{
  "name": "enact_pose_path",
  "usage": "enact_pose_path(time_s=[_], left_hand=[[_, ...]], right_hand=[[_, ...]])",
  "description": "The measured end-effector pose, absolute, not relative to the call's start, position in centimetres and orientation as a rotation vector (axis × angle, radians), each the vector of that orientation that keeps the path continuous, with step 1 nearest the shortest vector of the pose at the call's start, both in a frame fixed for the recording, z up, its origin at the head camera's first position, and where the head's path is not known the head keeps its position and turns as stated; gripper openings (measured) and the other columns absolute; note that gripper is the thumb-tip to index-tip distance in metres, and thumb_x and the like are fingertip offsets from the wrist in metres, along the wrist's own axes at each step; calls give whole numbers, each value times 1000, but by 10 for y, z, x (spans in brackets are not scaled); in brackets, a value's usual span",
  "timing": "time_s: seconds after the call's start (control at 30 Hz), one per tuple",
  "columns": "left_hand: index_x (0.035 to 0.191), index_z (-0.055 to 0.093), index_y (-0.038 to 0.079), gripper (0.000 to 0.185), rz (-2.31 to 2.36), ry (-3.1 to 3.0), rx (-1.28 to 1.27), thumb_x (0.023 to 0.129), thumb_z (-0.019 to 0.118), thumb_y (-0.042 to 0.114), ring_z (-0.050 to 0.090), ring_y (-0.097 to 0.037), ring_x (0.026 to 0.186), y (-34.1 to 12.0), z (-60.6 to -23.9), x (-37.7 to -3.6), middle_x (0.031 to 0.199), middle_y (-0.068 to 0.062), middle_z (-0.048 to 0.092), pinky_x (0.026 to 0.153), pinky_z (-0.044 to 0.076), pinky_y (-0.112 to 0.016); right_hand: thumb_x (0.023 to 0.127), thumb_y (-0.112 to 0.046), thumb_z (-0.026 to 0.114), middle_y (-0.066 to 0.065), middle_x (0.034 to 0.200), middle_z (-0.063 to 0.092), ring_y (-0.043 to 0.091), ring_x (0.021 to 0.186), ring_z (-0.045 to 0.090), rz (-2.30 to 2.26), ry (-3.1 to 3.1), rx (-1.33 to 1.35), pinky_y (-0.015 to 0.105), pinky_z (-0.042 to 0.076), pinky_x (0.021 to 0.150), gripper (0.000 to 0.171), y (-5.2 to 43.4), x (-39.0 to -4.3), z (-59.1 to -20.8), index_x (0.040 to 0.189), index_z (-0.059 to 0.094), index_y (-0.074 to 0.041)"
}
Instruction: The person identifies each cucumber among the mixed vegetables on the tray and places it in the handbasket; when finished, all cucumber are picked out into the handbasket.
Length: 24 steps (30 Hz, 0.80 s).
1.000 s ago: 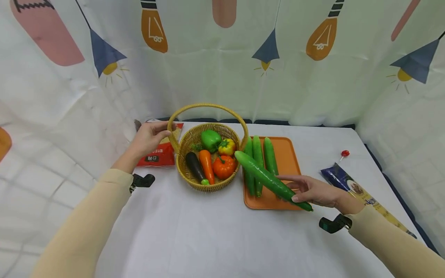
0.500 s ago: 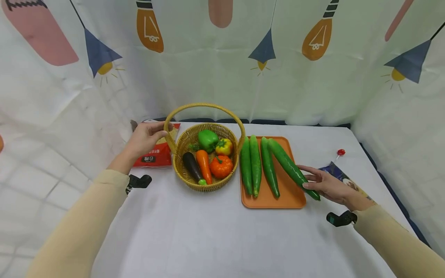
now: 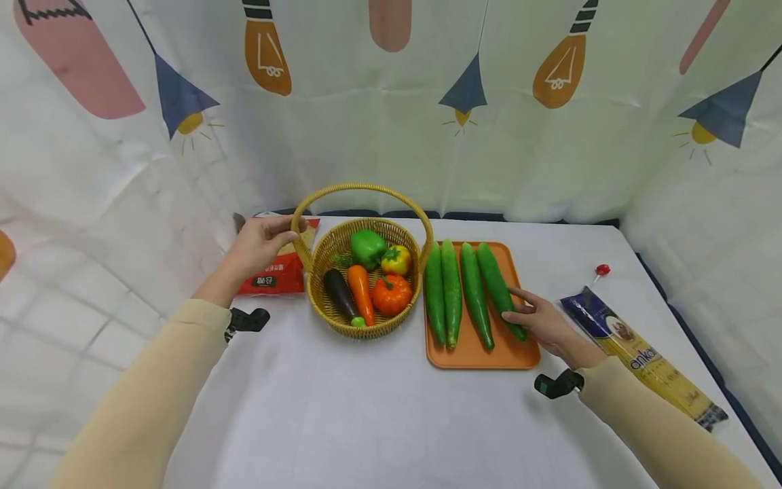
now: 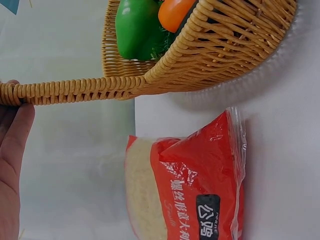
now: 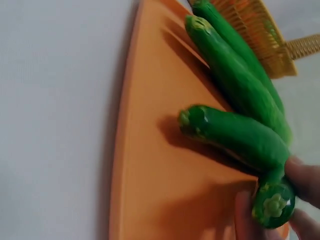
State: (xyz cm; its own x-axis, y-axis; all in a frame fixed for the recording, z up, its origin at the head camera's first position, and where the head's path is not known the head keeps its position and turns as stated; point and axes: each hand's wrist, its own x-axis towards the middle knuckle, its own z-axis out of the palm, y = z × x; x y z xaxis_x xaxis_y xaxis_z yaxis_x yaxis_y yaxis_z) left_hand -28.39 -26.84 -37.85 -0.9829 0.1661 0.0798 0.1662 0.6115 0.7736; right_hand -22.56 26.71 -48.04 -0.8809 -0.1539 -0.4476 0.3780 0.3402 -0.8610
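Observation:
My left hand (image 3: 256, 246) grips the handle (image 3: 360, 186) of a wicker basket (image 3: 313, 299) on its left side. In the basket lie a green bell pepper (image 3: 368, 248), a small yellow pepper (image 3: 396, 260), an orange pumpkin-shaped vegetable (image 3: 392, 295), a carrot (image 3: 360, 292) and an eggplant (image 3: 340, 292). My right hand (image 3: 550, 324) pinches the near end of the rightmost cucumber (image 3: 493, 278), over an orange tray (image 3: 476, 361). Three other cucumbers (image 3: 452, 292) lie side by side on the tray's left part. In the right wrist view, thumb and fingers flank the held cucumber's tip (image 5: 274, 205).
Behind my left hand lies a red bag of pasta (image 4: 200, 175). Right of the tray are a long blue and yellow pasta packet (image 3: 641, 356) and a red lollipop (image 3: 602, 269). A white cloth covers the table (image 3: 366, 414), with printed curtains (image 3: 379, 129) around it.
My right hand has carried the cucumber from over the other cucumbers to the tray's right, then back left and down beside them. My left hand has stayed on the basket handle.

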Motion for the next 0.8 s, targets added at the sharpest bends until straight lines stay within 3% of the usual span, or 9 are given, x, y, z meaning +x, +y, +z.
enact_pose_path(time_s=[0.43,0.8], left_hand=[[136,66,7,35,-1344,-2805,-297,102,62,15,60,-32,132,-268,-373,-283,135,-17,67,112,50,-49],[138,64,7,36,-1370,-2822,-274,103,60,17,61,-31,131,-268,-374,-281,136,-19,66,112,49,-48]], right_hand=[[101,-16,66,36,154,36,47,141,43,-1527,2244,148,58,43,117,82,251,-217,-484,165,15,-11],[101,-23,66,35,149,43,43,135,51,-1449,2267,200,55,49,113,80,245,-217,-485,164,18,-9]])
